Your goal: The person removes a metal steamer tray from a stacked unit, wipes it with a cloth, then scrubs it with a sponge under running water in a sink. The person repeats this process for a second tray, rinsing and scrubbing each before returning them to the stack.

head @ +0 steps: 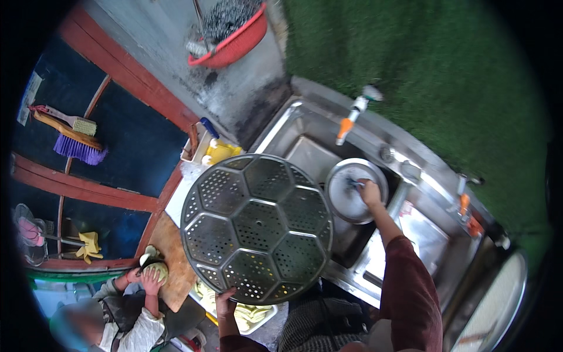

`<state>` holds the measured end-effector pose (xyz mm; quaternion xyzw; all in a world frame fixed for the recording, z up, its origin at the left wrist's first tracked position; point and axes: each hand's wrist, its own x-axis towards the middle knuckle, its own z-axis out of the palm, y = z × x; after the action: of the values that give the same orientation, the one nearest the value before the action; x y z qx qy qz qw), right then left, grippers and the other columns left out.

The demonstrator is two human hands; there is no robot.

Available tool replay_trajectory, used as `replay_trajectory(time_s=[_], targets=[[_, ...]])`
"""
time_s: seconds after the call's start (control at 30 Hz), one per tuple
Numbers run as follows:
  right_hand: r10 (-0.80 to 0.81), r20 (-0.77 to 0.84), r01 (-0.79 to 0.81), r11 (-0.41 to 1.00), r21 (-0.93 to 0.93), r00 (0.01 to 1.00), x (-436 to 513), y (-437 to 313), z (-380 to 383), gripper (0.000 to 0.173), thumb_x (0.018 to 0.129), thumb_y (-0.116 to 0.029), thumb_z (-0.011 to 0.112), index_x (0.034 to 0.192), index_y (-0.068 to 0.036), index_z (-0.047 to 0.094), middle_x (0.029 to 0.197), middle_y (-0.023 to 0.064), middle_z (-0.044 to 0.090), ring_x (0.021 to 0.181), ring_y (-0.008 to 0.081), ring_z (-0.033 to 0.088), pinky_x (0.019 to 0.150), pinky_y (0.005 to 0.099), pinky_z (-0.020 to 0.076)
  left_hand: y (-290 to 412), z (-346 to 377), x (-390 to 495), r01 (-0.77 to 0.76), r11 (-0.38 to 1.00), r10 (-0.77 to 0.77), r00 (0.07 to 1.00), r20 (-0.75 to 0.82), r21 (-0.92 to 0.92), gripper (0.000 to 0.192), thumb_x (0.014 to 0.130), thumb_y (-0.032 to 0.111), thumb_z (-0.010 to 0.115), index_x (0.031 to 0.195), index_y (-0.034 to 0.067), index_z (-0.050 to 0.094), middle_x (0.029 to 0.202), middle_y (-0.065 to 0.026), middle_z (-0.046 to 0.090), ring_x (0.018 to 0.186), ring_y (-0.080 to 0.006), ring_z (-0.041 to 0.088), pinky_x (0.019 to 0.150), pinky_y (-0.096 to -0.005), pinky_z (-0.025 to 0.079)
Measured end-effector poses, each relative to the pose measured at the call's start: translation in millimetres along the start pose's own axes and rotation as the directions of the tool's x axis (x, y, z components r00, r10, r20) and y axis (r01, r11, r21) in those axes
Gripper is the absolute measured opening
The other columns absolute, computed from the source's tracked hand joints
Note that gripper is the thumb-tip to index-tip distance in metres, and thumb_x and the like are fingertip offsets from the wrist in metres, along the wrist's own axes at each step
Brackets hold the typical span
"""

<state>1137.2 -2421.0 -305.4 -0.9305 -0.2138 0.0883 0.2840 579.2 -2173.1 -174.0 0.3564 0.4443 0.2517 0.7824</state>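
Note:
In front of me a large round perforated metal steamer tray [258,223], stamped with a hexagon pattern, is held up at a tilt. My left hand [226,302] grips its near rim. My right hand [369,193] reaches over the steel double sink [314,152] to a round metal lid or basin [341,207] with a whitish middle; which it is, I cannot tell. The fingers close on a small dark piece [354,183] at its centre, perhaps a handle. Part of the left sink bowl is hidden behind the steamer tray.
At lower left a co-worker's hands [151,279] hold a pale round vegetable [159,270] by a wooden board [176,264]. A white tray [259,325] of pale slices sits below the steamer tray. Taps [347,125] line the sink's far side; a red basket [239,46] stands beyond.

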Motion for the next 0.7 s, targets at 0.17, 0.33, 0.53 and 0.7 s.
replay_trajectory(time_s=[0.17, 0.33, 0.53, 0.7], targets=[[0.11, 0.232, -0.032, 0.949, -0.315, 0.967, -7.9, 20.9, 96.7, 0.027, 0.086, -0.025, 0.058, 0.109, -0.013, 0.069, 0.141, 0.013, 0.046, 0.13, 0.0306, 0.043, 0.096, 0.0532, 0.0435, -5.0, 18.8, 18.8, 0.039, 0.998, -0.032, 0.992, -0.124, 0.055, 0.052, 0.069, -0.013, 0.061, 0.118, 0.001, 0.057, 0.101, -0.0102, 0.067, 0.091, -0.0248, 0.065, 0.082, -0.0332, 0.052], [0.009, 0.371, 0.13, 0.928, -0.348, 0.929, 28.7, 85.7, 100.5, 0.019, 0.089, -0.018, 0.052, 0.094, -0.008, 0.068, 0.114, 0.0178, 0.061, 0.092, 0.0358, 0.065, 0.081, 0.0477, 0.0517, -26.3, 32.7, 66.4, 0.105, 0.994, -0.099, 0.984, -0.151, 0.026, 0.043, 0.074, -0.007, 0.063, 0.116, 0.001, 0.058, 0.099, -0.0078, 0.067, 0.09, -0.0217, 0.065, 0.083, -0.034, 0.051], [0.293, -0.086, -0.272, 0.943, 0.193, 0.952, 54.5, 113.7, 53.6, 0.032, 0.079, -0.005, 0.06, 0.11, 0.003, 0.063, 0.1, 0.0201, 0.067, 0.094, 0.0301, 0.065, 0.084, 0.0381, 0.0499, -20.4, 62.3, 126.0, 0.14, 0.975, -0.137, 0.99, -0.03, 0.17, 0.04, 0.079, 0.0, 0.068, 0.117, 0.002, 0.056, 0.096, -0.0052, 0.065, 0.09, -0.0182, 0.063, 0.084, -0.0321, 0.05], [0.029, -0.106, 0.017, 0.914, 0.406, 0.994, 2.7, -65.7, -72.7, 0.043, 0.071, 0.007, 0.059, 0.114, 0.003, 0.061, 0.103, 0.0138, 0.062, 0.097, 0.0244, 0.061, 0.091, 0.0331, 0.0453, -22.4, 100.9, 135.1, 0.147, 0.966, -0.136, 0.989, -0.067, 0.212, 0.044, 0.079, 0.0, 0.07, 0.121, 0.0, 0.055, 0.106, -0.0094, 0.066, 0.093, -0.0202, 0.065, 0.085, -0.0311, 0.051]])
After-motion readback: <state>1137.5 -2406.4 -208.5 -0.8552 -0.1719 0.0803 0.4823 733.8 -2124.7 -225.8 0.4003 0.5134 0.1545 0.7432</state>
